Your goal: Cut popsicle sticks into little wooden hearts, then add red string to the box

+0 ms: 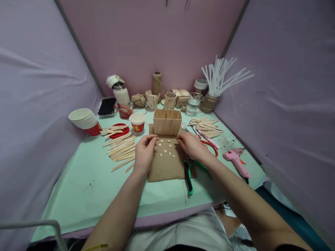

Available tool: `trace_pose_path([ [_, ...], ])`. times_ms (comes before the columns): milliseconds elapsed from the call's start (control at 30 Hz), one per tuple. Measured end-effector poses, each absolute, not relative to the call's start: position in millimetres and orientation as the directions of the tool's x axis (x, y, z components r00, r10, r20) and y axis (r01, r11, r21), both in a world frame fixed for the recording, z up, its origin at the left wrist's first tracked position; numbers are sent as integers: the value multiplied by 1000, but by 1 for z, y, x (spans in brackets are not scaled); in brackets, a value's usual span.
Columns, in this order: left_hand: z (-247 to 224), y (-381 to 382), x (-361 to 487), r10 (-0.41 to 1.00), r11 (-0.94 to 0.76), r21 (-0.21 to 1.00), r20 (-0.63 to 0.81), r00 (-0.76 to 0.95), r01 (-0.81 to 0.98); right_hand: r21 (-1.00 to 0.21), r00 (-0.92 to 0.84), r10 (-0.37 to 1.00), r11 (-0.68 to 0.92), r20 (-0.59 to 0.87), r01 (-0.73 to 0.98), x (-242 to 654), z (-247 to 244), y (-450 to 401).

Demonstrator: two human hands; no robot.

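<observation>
My left hand (145, 150) is at the left side of a brown cardboard sheet (167, 170), thumb and fingertips pinched together. My right hand (192, 143) is pinched likewise over the sheet's right side. Anything in either pinch is too small to make out. Between the hands, several small pale wood chips (170, 145) lie scattered on the cardboard. Just beyond them stands a box made of wooden craft sticks (167, 124), at the sheet's far end. Green-and-black pliers (187, 176) lie below my right forearm, partly hidden by it.
Loose craft sticks (123, 148) lie left, near a paper cup (137, 122) and stacked cups (85, 120). On the right are more sticks (205, 126), red-handled scissors (211, 146) and a pink glue gun (237, 162). A water cup (193, 104) and white sticks (218, 78) stand behind.
</observation>
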State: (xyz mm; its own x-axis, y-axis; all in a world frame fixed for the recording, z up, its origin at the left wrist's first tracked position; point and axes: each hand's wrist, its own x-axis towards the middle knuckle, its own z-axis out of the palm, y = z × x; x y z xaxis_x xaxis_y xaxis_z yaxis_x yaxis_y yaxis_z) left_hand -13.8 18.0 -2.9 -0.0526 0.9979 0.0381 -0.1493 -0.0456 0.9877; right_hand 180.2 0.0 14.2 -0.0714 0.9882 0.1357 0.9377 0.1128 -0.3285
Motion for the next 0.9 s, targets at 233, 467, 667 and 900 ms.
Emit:
trace_pose_path([
  [233, 3, 20, -16, 976, -167, 937, 112, -188, -307, -470, 132, 886, 105, 444, 876, 194, -3, -56],
  [467, 8, 18, -19, 952, -228, 907, 133, -274, -354, -468, 170, 755, 198, 633, 861, 191, -33, -113],
  [667, 9, 23, -19, 936, -273, 871, 143, -321, -409, -340, 47, 708, 278, 704, 898, 183, -43, -129],
  [900, 10, 29, -19, 921, -293, 828, 110, -374, -478, -331, 38, 716, 274, 697, 903, 183, -45, -129],
])
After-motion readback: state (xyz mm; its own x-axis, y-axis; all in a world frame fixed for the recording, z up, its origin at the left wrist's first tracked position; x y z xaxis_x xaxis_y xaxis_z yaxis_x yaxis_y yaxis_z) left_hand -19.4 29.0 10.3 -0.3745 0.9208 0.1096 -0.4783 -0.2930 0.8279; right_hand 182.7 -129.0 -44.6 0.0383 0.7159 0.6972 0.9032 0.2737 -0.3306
